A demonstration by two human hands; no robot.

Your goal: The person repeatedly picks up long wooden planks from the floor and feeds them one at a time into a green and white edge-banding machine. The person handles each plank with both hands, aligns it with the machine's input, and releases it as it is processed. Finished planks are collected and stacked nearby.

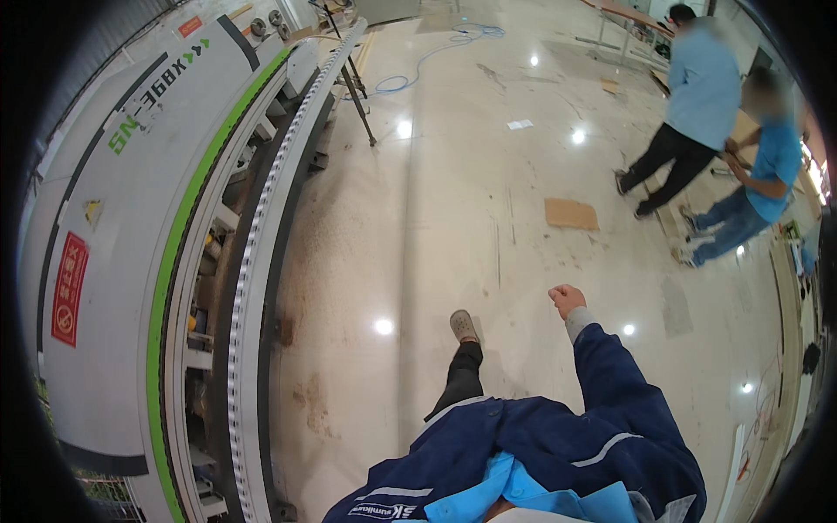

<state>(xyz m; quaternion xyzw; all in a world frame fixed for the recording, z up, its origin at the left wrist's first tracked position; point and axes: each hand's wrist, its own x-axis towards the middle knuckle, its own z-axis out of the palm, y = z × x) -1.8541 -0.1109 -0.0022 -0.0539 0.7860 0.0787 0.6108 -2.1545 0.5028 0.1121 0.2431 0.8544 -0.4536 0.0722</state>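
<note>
My right hand (567,300) swings ahead as a closed fist, gripping nothing — left hand out of view. The long machine (174,261) runs beside me (untouched); handling looks not begun.

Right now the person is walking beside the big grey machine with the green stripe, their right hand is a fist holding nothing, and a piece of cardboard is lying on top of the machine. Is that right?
Nearly. The piece of cardboard is not on the big grey machine; it lies flat on the shiny floor, off toward the two people in blue shirts. The head view shows this. The rest holds: the right hand is a fist with nothing in it.
</note>
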